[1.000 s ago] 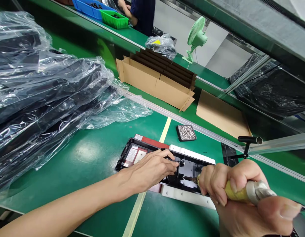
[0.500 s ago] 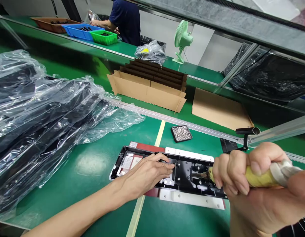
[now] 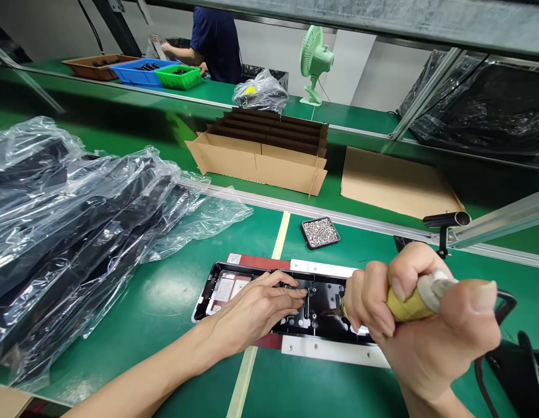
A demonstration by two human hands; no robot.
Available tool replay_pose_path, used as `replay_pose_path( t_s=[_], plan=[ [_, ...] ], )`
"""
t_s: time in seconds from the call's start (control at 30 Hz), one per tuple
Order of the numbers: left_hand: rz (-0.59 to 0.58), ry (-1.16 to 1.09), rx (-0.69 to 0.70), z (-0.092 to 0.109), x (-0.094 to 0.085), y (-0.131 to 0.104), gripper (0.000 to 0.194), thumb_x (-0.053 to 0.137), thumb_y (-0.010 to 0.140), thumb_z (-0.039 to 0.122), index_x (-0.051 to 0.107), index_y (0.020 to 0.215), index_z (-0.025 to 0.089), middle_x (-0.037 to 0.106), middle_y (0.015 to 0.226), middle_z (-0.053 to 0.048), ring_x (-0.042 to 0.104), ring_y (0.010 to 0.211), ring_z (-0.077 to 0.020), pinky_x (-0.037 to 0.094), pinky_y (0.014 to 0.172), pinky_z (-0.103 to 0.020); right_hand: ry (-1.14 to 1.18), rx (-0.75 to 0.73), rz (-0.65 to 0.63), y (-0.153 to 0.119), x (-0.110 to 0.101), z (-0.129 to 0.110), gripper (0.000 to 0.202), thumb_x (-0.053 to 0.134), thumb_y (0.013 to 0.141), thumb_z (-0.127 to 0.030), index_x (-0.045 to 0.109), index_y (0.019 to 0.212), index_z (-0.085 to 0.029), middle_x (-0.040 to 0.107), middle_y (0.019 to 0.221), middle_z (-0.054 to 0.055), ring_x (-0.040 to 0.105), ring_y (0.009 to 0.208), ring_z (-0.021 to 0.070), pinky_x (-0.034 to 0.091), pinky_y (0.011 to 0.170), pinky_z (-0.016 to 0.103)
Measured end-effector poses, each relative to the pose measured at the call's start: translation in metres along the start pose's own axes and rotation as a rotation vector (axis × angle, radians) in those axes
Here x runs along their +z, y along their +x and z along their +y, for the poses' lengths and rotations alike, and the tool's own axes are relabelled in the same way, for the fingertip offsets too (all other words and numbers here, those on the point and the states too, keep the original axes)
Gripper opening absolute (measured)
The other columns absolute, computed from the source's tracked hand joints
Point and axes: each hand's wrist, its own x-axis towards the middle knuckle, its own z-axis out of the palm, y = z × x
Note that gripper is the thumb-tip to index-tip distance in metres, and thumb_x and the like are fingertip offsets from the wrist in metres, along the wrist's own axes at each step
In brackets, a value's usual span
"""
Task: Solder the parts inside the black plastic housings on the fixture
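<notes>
A long black plastic housing (image 3: 328, 330) lies on the bench with its hollow side up, on a fixture with white strips (image 3: 334, 352) and a dark red base (image 3: 269, 341). My left hand (image 3: 256, 310) rests on it left of the middle, fingers stretched over its inside and fingertips touching near a small post. Wrapped around the yellow handle of a soldering iron (image 3: 406, 303) is my right hand (image 3: 409, 331), above the housing's right part. The iron's tip points left and down into the housing, mostly hidden by my fingers.
A small black tray (image 3: 320, 233) of tiny metal pieces sits behind the housing. Plastic-wrapped black parts (image 3: 99, 226) cover the left. Cardboard dividers (image 3: 256, 159) and a cardboard sheet (image 3: 395, 183) lie beyond the rail. Across stand bins (image 3: 136, 72), a fan (image 3: 313, 58) and a co-worker (image 3: 217, 46).
My right hand has moved left with the soldering iron and now covers more of the housing's right end. My left hand stays at the same spot. The view has shifted slightly.
</notes>
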Motion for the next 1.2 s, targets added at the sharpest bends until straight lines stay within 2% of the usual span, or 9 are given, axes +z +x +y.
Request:
replay_pose_path(
  t_s=[0.13, 0.27, 0.47, 0.6, 0.73, 0.83, 1.0, 1.1, 1.2],
  plan=[
    [-0.012, -0.036, -0.019, -0.001, 0.001, 0.000, 0.021, 0.055, 0.103, 0.025, 0.074, 0.112, 0.020, 0.076, 0.121, -0.002, 0.061, 0.122, -0.0174, 0.059, 0.099, -0.031, -0.005, -0.004, 0.012, 0.000, 0.002, 0.001, 0.043, 0.052, 0.091, -0.061, 0.049, 0.070, -0.024, 0.041, 0.041, -0.008, 0.031, 0.035, 0.0084, 0.034, 0.036, 0.022],
    [0.010, -0.115, -0.010, -0.010, 0.008, -0.004, 0.025, 0.052, 0.105, 0.028, 0.075, 0.111, 0.020, 0.075, 0.123, -0.004, 0.061, 0.123, -0.0171, 0.058, 0.102, -0.033, -0.015, -0.032, 0.022, 0.006, -0.003, -0.005, 0.044, 0.055, 0.089, -0.063, 0.050, 0.069, -0.024, 0.043, 0.041, -0.007, 0.034, 0.034, 0.0094, 0.036, 0.035, 0.024],
    [0.027, -0.186, -0.064, -0.012, 0.013, -0.007, 0.024, 0.054, 0.103, 0.027, 0.075, 0.112, 0.020, 0.072, 0.126, -0.008, 0.062, 0.125, -0.0177, 0.062, 0.099, -0.031, -0.117, -0.094, -0.002, 0.019, -0.031, -0.025, 0.041, 0.057, 0.088, -0.063, 0.054, 0.070, -0.026, 0.048, 0.042, -0.006, 0.039, 0.031, 0.0128, 0.043, 0.034, 0.032],
    [0.039, -0.182, -0.061, -0.006, 0.010, -0.006, 0.026, 0.052, 0.104, 0.028, 0.075, 0.112, 0.019, 0.072, 0.125, -0.009, 0.064, 0.123, -0.0188, 0.064, 0.095, -0.033, -0.162, -0.180, 0.032, 0.026, -0.046, -0.034, 0.038, 0.054, 0.090, -0.061, 0.057, 0.073, -0.027, 0.048, 0.042, -0.006, 0.039, 0.028, 0.0144, 0.041, 0.030, 0.034],
    [0.005, -0.123, -0.060, -0.001, 0.005, -0.005, 0.027, 0.052, 0.104, 0.028, 0.074, 0.116, 0.019, 0.072, 0.127, -0.009, 0.063, 0.123, -0.0208, 0.063, 0.096, -0.037, -0.176, -0.207, 0.106, 0.030, -0.048, -0.038, 0.043, 0.054, 0.090, -0.065, 0.058, 0.071, -0.027, 0.043, 0.039, -0.006, 0.037, 0.025, 0.0144, 0.037, 0.028, 0.034],
    [-0.022, -0.049, -0.053, 0.002, 0.002, -0.004, 0.027, 0.052, 0.104, 0.027, 0.073, 0.119, 0.020, 0.072, 0.130, -0.006, 0.061, 0.125, -0.0220, 0.063, 0.098, -0.040, -0.205, -0.203, 0.091, 0.030, -0.047, -0.039, 0.048, 0.050, 0.091, -0.070, 0.058, 0.070, -0.027, 0.043, 0.039, -0.006, 0.036, 0.025, 0.0142, 0.037, 0.027, 0.034],
    [-0.016, -0.011, -0.040, 0.003, 0.001, -0.004, 0.026, 0.053, 0.104, 0.025, 0.073, 0.119, 0.020, 0.072, 0.130, -0.005, 0.063, 0.122, -0.0222, 0.063, 0.097, -0.040, -0.156, -0.154, 0.136, 0.028, -0.046, -0.039, 0.042, 0.056, 0.092, -0.062, 0.056, 0.070, -0.026, 0.043, 0.039, -0.007, 0.036, 0.026, 0.0136, 0.037, 0.029, 0.033],
    [-0.011, 0.030, -0.021, 0.003, 0.000, -0.005, 0.026, 0.052, 0.104, 0.024, 0.073, 0.119, 0.020, 0.072, 0.130, -0.005, 0.063, 0.122, -0.0224, 0.063, 0.096, -0.040, -0.136, -0.139, 0.047, 0.026, -0.050, -0.038, 0.038, 0.057, 0.091, -0.061, 0.059, 0.075, -0.027, 0.047, 0.042, -0.006, 0.041, 0.029, 0.0146, 0.041, 0.032, 0.034],
    [-0.016, 0.101, 0.017, 0.004, -0.001, -0.005, 0.026, 0.053, 0.103, 0.022, 0.072, 0.121, 0.020, 0.072, 0.130, -0.004, 0.061, 0.124, -0.0223, 0.063, 0.095, -0.038, -0.096, -0.112, 0.064, 0.023, -0.048, -0.035, 0.038, 0.056, 0.094, -0.059, 0.058, 0.075, -0.026, 0.045, 0.043, -0.006, 0.041, 0.031, 0.0144, 0.042, 0.033, 0.034]
  ],
)
